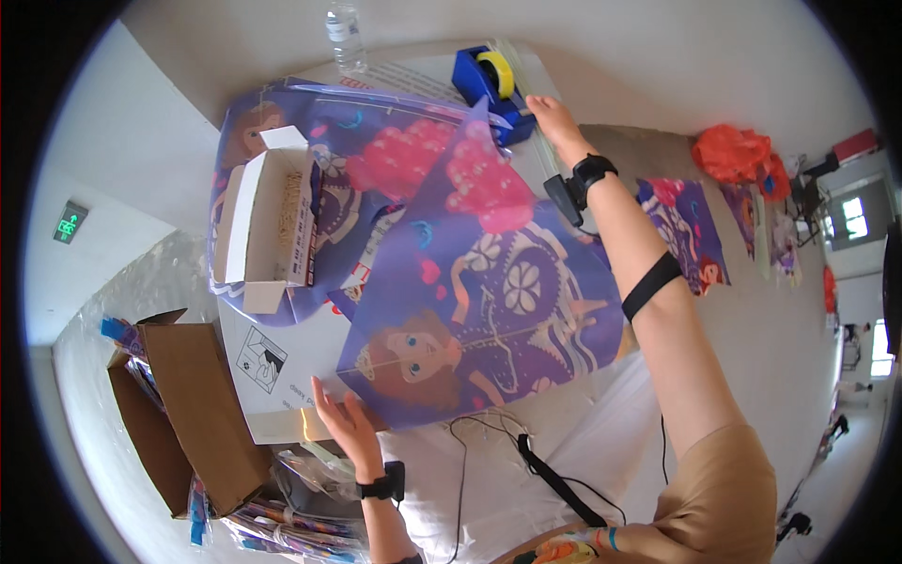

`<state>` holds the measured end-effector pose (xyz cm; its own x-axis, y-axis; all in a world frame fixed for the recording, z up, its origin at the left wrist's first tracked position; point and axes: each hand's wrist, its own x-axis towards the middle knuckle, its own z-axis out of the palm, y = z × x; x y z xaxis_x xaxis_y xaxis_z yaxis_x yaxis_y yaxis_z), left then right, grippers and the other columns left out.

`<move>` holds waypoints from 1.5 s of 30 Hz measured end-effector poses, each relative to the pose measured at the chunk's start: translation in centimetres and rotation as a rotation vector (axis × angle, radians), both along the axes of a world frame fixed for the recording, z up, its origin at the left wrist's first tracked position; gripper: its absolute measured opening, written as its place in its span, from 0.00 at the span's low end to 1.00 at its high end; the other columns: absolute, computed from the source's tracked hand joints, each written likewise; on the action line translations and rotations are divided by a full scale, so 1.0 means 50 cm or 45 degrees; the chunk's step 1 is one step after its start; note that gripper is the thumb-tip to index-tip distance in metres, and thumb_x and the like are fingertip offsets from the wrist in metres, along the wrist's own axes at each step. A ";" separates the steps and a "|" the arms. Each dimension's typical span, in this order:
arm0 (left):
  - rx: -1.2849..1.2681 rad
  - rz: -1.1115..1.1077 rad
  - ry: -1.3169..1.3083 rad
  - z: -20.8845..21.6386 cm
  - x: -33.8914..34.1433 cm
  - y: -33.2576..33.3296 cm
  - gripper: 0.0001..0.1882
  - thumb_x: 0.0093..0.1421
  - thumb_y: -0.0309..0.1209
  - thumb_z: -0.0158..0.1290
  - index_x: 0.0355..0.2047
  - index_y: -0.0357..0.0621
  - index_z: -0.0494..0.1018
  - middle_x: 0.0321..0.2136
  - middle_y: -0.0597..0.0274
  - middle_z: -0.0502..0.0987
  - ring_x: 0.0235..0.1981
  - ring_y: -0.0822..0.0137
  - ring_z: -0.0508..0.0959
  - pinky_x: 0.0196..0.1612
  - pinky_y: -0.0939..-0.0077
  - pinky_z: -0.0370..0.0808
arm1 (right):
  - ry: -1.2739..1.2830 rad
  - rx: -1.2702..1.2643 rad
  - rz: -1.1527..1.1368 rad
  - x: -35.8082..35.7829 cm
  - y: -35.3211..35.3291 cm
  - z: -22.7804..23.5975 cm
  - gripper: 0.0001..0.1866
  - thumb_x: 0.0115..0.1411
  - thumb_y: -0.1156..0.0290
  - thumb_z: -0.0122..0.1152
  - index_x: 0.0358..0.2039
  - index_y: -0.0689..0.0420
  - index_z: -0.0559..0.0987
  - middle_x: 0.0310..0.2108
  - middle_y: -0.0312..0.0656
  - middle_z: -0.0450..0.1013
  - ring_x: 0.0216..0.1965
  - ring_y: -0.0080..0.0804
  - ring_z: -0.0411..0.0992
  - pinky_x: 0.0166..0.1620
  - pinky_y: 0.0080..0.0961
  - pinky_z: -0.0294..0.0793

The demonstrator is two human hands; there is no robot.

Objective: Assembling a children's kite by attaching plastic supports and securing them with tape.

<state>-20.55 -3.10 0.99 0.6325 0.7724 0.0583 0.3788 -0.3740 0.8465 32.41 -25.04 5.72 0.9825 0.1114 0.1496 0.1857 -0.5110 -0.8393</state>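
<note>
Your left hand is hovering nearest you, fingers spread and gripping nothing, just touching the lower corner of the purple cartoon-printed kite, which is lying across the white tabletop. Beyond the kite, your right hand is reaching the blue tape dispenser, fingers curled at the tape end; whether they are pinching it I cannot tell. The kite looks thin, light, glossy and floppy, so you are best pinching it at a corner or along its stiff spar.

Kite flat mid-table, more kites behind it. Open box on those, left. Tape dispenser at far edge, bottle left of it. Carton off table's left, near side. Further kites right.
</note>
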 end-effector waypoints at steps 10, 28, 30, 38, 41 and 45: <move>-0.086 0.077 -0.052 -0.007 -0.007 0.012 0.21 0.67 0.25 0.46 0.61 0.38 0.62 0.59 0.53 0.66 0.62 0.57 0.66 0.64 0.61 0.64 | 0.737 0.253 0.153 0.087 0.013 0.020 0.14 0.55 0.54 0.68 0.36 0.48 0.80 0.36 0.31 0.75 0.42 0.28 0.68 0.51 0.33 0.58; -0.030 0.109 0.017 -0.012 -0.013 0.014 0.22 0.65 0.25 0.49 0.60 0.39 0.63 0.59 0.47 0.65 0.62 0.51 0.65 0.62 0.62 0.66 | 0.599 0.971 0.055 -0.033 -0.027 -0.088 0.12 0.58 0.67 0.68 0.40 0.57 0.79 0.41 0.36 0.76 0.43 0.25 0.71 0.49 0.28 0.65; -0.027 0.126 0.053 -0.014 -0.011 0.014 0.22 0.65 0.25 0.49 0.59 0.39 0.64 0.59 0.48 0.65 0.62 0.51 0.65 0.61 0.62 0.66 | 0.546 0.921 0.030 -0.047 -0.022 -0.127 0.10 0.57 0.69 0.67 0.39 0.58 0.80 0.38 0.35 0.76 0.41 0.23 0.70 0.46 0.25 0.66; -0.275 0.245 -0.166 0.037 -0.001 0.029 0.19 0.65 0.21 0.49 0.57 0.38 0.67 0.56 0.54 0.69 0.55 0.62 0.71 0.55 0.67 0.70 | -0.014 0.289 0.469 -0.283 0.078 0.013 0.11 0.66 0.67 0.57 0.45 0.59 0.77 0.43 0.34 0.74 0.42 0.19 0.69 0.48 0.19 0.68; -0.398 0.148 -0.167 0.068 0.007 0.035 0.16 0.65 0.22 0.49 0.54 0.38 0.70 0.51 0.57 0.74 0.52 0.67 0.73 0.54 0.71 0.70 | 0.288 0.224 0.814 -0.480 0.139 0.090 0.06 0.65 0.68 0.57 0.38 0.58 0.75 0.40 0.34 0.73 0.42 0.19 0.69 0.47 0.19 0.68; -0.888 0.009 -0.372 0.138 0.025 0.020 0.14 0.64 0.23 0.51 0.50 0.33 0.73 0.44 0.58 0.78 0.49 0.68 0.76 0.51 0.76 0.72 | 0.575 0.277 1.197 -0.692 0.203 0.070 0.03 0.65 0.75 0.55 0.38 0.60 0.73 0.35 0.37 0.73 0.37 0.24 0.71 0.43 0.21 0.70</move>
<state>-19.31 -2.09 7.88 0.6614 0.6955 -0.2808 0.1032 0.2865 0.9525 -2.17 -14.90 9.20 0.4850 0.8689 -0.0990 0.0764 -0.1549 -0.9850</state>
